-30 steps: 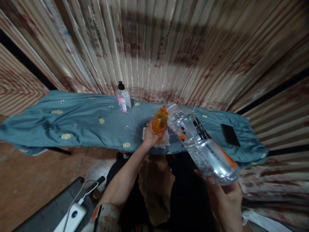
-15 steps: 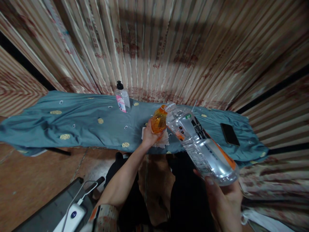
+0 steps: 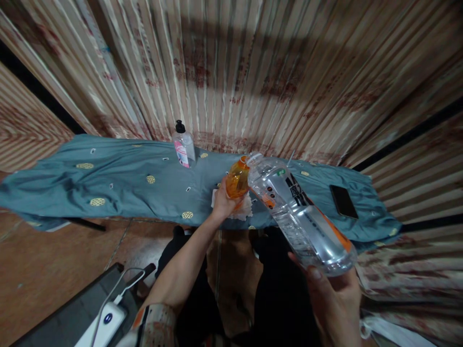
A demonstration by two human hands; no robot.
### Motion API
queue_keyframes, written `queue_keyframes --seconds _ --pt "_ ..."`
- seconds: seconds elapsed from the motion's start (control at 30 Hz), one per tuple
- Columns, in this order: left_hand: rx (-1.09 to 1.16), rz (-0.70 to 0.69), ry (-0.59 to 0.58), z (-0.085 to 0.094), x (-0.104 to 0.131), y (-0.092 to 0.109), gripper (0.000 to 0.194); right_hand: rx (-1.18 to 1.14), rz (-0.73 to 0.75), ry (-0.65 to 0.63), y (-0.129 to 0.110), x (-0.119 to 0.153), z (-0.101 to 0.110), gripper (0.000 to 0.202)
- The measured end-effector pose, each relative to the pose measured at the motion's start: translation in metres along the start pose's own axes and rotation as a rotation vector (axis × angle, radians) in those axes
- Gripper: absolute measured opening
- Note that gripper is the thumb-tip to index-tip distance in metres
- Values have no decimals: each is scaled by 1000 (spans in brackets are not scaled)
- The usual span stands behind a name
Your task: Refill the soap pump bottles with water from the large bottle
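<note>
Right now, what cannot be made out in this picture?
In the head view:
White power bank: near end cut off by the bottom edge.
Amber bottle: partly covered by the left hand.
Large clear bottle: fine label print too small, blurred.
Any liquid between their mouths: too small, blurred.

small bottle (image 3: 238, 179): amber | large bottle (image 3: 307, 217): clear | cloth (image 3: 168, 195): teal, yellow ovals

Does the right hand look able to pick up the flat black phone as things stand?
Probably not just now: the right hand is holding the large clear bottle. Nothing covers the flat black phone, though, so a free hand would likely get at it.
</note>
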State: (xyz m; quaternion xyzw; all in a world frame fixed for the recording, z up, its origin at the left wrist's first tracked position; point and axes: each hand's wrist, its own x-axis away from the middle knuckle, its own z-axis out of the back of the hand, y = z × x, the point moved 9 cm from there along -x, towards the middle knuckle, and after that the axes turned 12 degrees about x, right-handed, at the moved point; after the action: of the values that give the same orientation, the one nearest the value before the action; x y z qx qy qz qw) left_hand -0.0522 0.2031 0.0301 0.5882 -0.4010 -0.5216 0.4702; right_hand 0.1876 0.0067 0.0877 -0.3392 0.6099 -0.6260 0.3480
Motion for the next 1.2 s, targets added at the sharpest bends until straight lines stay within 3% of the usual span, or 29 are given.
queue_keyframes --seconds 0.27,0.53,1.2 --pt "-1 -22 -10 1 0 2 69 -9 -8 -46 2 3 -1 77" --pt "-3 -28 -9 0 0 2 71 -28 -23 -134 -15 12 -13 68" --pt "1 -31 -8 0 -1 3 71 15 -25 -115 -7 15 -7 74"
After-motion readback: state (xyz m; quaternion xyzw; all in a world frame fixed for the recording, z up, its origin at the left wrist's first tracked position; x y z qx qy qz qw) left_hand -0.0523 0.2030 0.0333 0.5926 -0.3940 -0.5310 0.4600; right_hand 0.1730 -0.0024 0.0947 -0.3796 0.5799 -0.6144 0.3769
